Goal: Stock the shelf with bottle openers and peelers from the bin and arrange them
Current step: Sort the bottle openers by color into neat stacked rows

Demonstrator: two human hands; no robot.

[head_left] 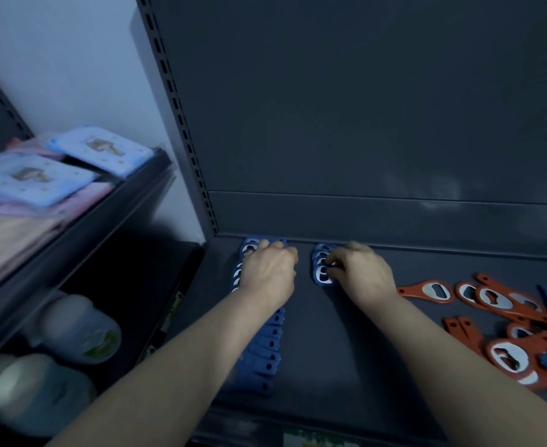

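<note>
On the shelf's near right, orange openers lie piled, too tangled to count. At left one long blue row runs away; the left hand curls over its far end, grip unclear. The right hand pinches a short row showing four openers.

no readable text, labels or numbers anywhere in view

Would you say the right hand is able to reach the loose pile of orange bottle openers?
Probably yes: the orange bottle openers lie close beside the right hand with only bare dark shelf between, though it pinches a blue bottle opener.
</note>
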